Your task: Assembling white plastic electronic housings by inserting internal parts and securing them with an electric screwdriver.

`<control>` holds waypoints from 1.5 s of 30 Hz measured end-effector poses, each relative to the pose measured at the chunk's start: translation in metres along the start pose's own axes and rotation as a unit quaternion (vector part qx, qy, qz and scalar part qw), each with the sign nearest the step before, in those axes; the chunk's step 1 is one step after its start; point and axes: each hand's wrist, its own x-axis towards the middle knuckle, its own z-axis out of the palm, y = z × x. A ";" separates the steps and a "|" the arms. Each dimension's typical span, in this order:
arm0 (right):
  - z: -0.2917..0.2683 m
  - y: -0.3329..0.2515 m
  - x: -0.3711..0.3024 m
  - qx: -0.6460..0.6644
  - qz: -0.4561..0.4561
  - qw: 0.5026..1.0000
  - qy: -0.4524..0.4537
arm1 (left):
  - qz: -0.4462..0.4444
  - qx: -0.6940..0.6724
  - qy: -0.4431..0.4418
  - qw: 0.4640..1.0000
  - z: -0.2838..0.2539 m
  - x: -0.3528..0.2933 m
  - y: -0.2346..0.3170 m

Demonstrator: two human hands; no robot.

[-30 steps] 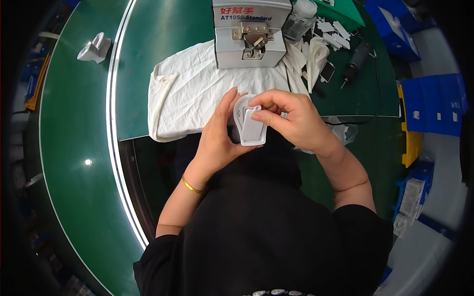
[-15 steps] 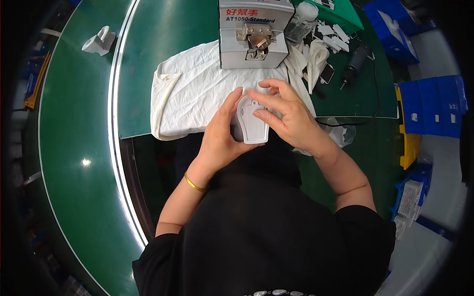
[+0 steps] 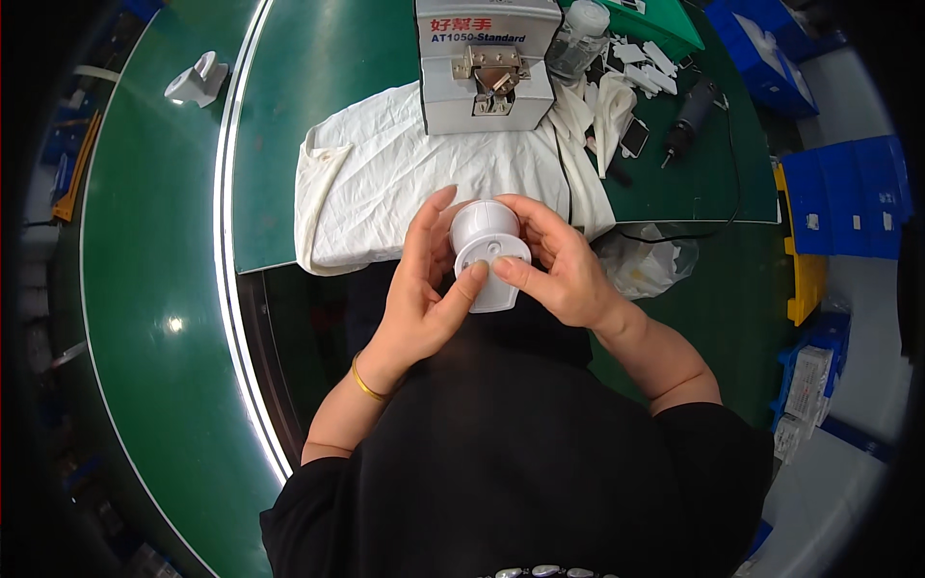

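Between my two hands is a white plastic housing (image 3: 485,223) with a rounded body and a flat, tapered face turned toward me. My left hand (image 3: 424,279) curls round its left side, the thumb pressing on the flat face. From the other side my right hand (image 3: 564,265) grips it, its thumb also laid on that face near a small round hole. The fingers behind the body are partly hidden. The housing is held over my lap, just off the near edge of the white cloth (image 3: 376,183).
A grey-white machine (image 3: 487,91) stands on the cloth. To its right are a clear jar (image 3: 580,43), white plastic pieces (image 3: 650,72), a corded electric screwdriver (image 3: 692,118) and a green bin (image 3: 665,24). Another white part (image 3: 198,79) sits on the left bench; blue bins (image 3: 848,202) line the right.
The housing has been tilted and lowered slightly toward me, so its rounded body now shows. My right hand has come from above the face to grip the right side, and both thumbs now press it.
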 end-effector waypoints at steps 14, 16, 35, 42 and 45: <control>-0.094 -0.014 0.033 -0.067 -0.094 0.970 0.212 | 0.172 0.331 0.050 0.926 0.000 0.024 -0.002; -0.154 -0.031 0.047 -0.249 -0.117 0.840 0.468 | 0.156 0.340 0.081 0.924 -0.002 0.028 -0.004; -0.153 -0.080 0.053 0.251 -0.262 0.925 0.115 | 0.208 0.380 0.036 0.901 -0.004 0.036 -0.026; -0.072 -0.116 0.120 -0.024 -0.385 0.916 0.107 | 0.218 0.374 0.051 0.900 -0.004 0.037 -0.027; -0.053 -0.125 0.128 -0.074 -0.375 0.918 0.104 | 0.225 0.362 0.051 0.903 -0.004 0.037 -0.029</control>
